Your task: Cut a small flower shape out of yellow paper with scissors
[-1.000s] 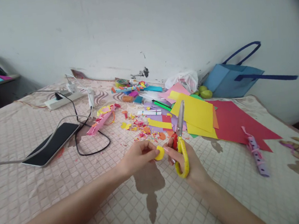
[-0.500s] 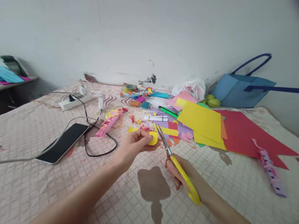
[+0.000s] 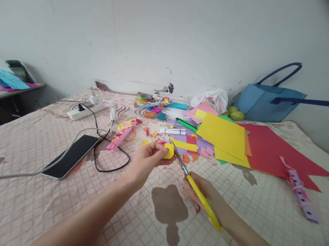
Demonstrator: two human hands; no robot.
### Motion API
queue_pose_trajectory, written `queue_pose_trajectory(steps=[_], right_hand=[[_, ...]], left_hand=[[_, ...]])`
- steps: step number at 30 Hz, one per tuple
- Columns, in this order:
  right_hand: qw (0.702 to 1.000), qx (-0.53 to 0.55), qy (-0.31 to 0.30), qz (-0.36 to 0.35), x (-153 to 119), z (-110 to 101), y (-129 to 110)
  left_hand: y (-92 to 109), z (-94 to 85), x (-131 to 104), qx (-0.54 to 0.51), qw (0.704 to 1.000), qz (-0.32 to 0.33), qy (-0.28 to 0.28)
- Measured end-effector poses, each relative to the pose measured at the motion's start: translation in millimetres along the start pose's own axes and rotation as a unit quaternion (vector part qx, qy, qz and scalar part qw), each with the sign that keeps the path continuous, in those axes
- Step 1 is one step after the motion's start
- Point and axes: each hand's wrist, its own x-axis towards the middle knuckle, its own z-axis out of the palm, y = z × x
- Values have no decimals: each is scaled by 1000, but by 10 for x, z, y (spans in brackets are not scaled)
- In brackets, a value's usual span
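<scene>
Between the thumb and fingers of my left hand (image 3: 149,158) is a small yellow paper piece (image 3: 170,151) with a rounded edge. My right hand (image 3: 202,191) is wrapped around yellow-handled scissors (image 3: 199,193). Their metal blades point up and left, right beside the paper's right edge; I cannot tell whether they touch it. Behind the hands lie a yellow strip (image 3: 186,144) and a red paper piece (image 3: 191,139) on purple paper, among many coloured scraps (image 3: 205,151).
Yellow sheets (image 3: 223,134) overlap a large red sheet (image 3: 273,154) on the right. A purple dotted paper roll (image 3: 303,196) lies near the right edge. On the left are a black tablet-like device (image 3: 72,156), cables and a power strip (image 3: 85,111). A blue bag (image 3: 268,100) leans by the wall.
The scissor blades have come closer together and nearer the yellow paper piece. My left hand keeps its pinch. The whole view has shifted slightly.
</scene>
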Motion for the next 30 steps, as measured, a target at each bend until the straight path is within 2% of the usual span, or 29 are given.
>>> queue_pose_trajectory(steps=[9, 30], right_hand=[[1000, -19, 4, -22, -5, 1, -27], [1000, -15, 9, -8, 18, 3, -35]], left_hand=[[11, 10, -11, 0, 1000, -1, 1], [6, 12, -7, -4, 1000, -1, 6]])
